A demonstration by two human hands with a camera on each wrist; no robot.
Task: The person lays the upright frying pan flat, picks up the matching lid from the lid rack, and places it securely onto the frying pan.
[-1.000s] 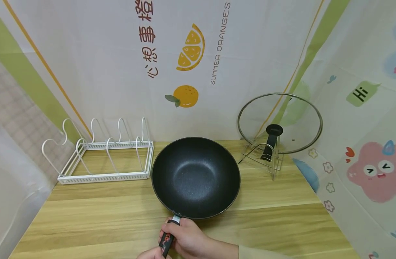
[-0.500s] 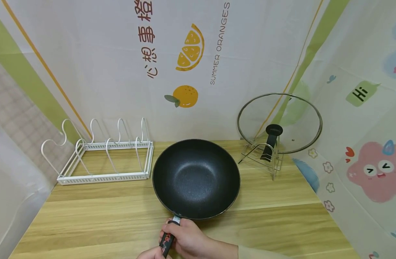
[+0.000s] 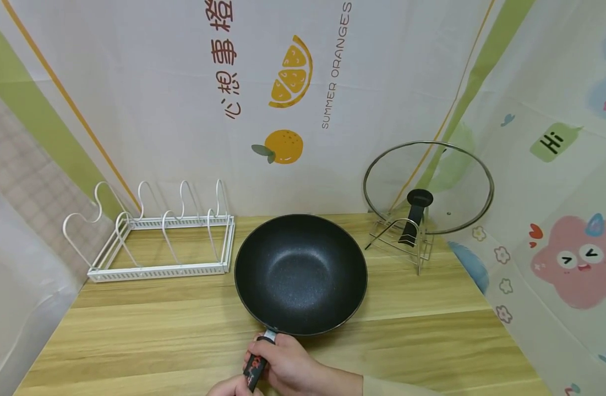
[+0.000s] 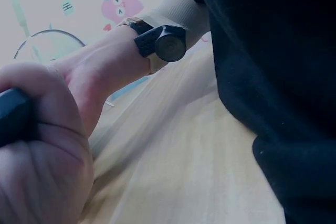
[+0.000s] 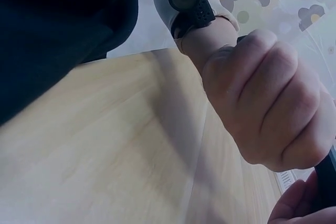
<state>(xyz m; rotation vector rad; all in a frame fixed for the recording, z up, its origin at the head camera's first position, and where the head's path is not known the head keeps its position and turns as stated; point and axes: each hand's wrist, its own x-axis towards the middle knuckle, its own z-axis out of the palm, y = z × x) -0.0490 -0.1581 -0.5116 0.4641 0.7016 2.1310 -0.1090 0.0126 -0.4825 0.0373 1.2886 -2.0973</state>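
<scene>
A black wok [image 3: 303, 280] stands over the middle of the wooden table, its dark inside facing up and bare. Its black handle [image 3: 255, 367], printed with a red pattern, points toward me. Close to the metal neck, my right hand [image 3: 291, 362] grips the handle with the thumb along the top. My left hand [image 3: 230, 387] holds the handle's near end, partly cut off by the frame. In the right wrist view the left hand's fingers [image 5: 278, 98] are curled into a fist around it. The left wrist view shows the dark handle end [image 4: 13, 116] inside the left hand.
To the left is a white wire rack [image 3: 159, 270] with upright loops. A glass lid [image 3: 461, 192] with a black knob leans in a small metal stand [image 3: 419, 250] at the back right. Printed cloth [image 3: 174, 110] hangs behind the wooden table [image 3: 149, 330].
The wok's far rim has dropped slightly and come a little toward me. Both hands keep the same hold on the handle.
</scene>
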